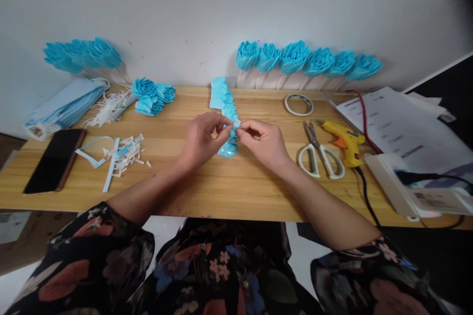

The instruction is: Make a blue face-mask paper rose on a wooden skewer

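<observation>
In the middle of the table my left hand (207, 137) and my right hand (263, 141) meet, thumb and forefinger of each pinched on a small light-blue petal piece (236, 124). Just beneath them lies a row of overlapping blue petal pieces (221, 93), running from the back of the table toward me. Its near end looks shiny, and my fingers hide part of the row. Scissors (315, 150) with white handles lie partly spread to the right of my right hand. Beyond them rests a yellow glue gun (345, 140).
Blue flowers on sticks (293, 59) lean on the wall. More blue flowers (150, 94), face masks (68, 103), white straps (111, 106), scraps (127, 155) and a phone (55, 160) lie left. A tape roll (288, 103), papers (399, 118) and a power strip (388, 184) lie right.
</observation>
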A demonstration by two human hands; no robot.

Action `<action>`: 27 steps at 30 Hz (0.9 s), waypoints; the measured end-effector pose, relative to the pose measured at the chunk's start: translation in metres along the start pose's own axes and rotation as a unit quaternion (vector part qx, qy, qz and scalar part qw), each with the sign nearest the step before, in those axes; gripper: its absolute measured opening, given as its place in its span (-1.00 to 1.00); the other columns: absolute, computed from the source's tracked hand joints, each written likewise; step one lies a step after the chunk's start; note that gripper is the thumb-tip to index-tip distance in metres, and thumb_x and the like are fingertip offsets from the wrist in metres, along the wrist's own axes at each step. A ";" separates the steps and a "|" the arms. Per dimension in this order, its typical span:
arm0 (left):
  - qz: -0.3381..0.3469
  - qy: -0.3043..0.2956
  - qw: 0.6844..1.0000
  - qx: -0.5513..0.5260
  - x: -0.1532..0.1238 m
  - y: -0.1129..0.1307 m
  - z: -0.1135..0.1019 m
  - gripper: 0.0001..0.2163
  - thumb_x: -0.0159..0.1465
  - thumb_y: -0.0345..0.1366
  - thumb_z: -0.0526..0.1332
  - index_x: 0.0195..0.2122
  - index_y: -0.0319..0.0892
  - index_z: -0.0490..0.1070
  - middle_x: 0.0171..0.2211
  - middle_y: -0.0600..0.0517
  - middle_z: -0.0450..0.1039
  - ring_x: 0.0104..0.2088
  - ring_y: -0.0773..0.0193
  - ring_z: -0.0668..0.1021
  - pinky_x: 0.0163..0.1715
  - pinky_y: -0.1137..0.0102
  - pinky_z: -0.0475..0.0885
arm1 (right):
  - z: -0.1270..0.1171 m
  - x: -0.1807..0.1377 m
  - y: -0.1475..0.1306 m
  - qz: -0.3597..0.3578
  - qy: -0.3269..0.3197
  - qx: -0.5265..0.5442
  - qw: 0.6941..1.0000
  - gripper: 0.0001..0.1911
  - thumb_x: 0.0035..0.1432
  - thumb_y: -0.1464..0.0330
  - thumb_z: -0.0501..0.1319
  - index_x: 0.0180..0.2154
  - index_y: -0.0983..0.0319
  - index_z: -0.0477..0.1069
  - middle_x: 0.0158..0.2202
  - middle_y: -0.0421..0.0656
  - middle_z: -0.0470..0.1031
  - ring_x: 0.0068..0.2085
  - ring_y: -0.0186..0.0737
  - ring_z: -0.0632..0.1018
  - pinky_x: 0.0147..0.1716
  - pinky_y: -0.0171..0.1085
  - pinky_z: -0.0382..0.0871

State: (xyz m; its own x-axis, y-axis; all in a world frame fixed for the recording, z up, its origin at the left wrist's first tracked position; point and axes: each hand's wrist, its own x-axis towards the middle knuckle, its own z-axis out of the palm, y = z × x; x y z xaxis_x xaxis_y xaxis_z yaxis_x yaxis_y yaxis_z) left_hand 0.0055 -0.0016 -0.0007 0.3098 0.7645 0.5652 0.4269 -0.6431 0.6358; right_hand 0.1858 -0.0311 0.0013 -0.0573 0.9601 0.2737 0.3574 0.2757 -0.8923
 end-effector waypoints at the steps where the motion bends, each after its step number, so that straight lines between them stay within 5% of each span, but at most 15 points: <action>1: 0.001 0.001 1.000 0.001 0.000 0.000 0.000 -0.93 0.27 -0.32 0.28 -0.34 -0.14 0.54 -0.54 0.09 0.39 -0.49 0.32 0.38 -0.40 0.36 0.25 | 0.000 0.000 0.000 -0.001 0.000 0.000 1.000 -0.85 0.13 0.30 0.23 -0.45 0.20 0.46 -0.51 -0.24 0.43 -0.46 -0.34 0.38 -0.41 -0.30 0.25; 21: -0.054 -0.007 0.997 -0.054 0.006 0.004 -0.002 -0.87 0.25 -0.32 0.22 -0.41 -0.18 0.52 -0.55 0.08 0.42 -0.52 0.36 0.36 -0.46 0.42 0.25 | -0.002 0.003 0.004 0.029 -0.015 0.035 0.999 -0.84 0.10 0.27 0.25 -0.46 0.20 0.46 -0.53 -0.26 0.39 -0.46 -0.34 0.36 -0.40 -0.30 0.25; 24: -0.073 0.017 0.996 -0.053 0.009 -0.005 -0.019 -0.88 0.25 -0.31 0.22 -0.42 -0.17 0.49 -0.53 0.08 0.43 -0.50 0.34 0.38 -0.47 0.42 0.25 | -0.004 0.006 0.008 0.065 -0.017 0.096 0.993 -0.82 0.06 0.23 0.29 -0.46 0.20 0.46 -0.51 -0.24 0.45 -0.45 -0.33 0.43 -0.37 -0.30 0.34; 27: -0.080 0.046 0.996 0.003 -0.002 -0.026 -0.056 -0.88 0.23 -0.26 0.27 -0.43 -0.14 0.50 -0.53 0.09 0.44 -0.49 0.33 0.39 -0.47 0.40 0.24 | -0.005 0.009 0.010 0.101 -0.021 0.159 0.982 -0.78 0.02 0.18 0.35 -0.46 0.20 0.47 -0.50 -0.22 0.50 -0.44 -0.32 0.48 -0.35 -0.29 0.41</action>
State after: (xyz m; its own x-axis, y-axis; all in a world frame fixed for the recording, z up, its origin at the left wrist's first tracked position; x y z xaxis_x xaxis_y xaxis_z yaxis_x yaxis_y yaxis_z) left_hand -0.0543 0.0116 0.0112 0.1575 0.8497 0.5032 0.4705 -0.5126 0.7183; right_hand 0.1937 -0.0195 -0.0035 -0.0562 0.9960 0.0700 0.0562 0.0732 -0.9957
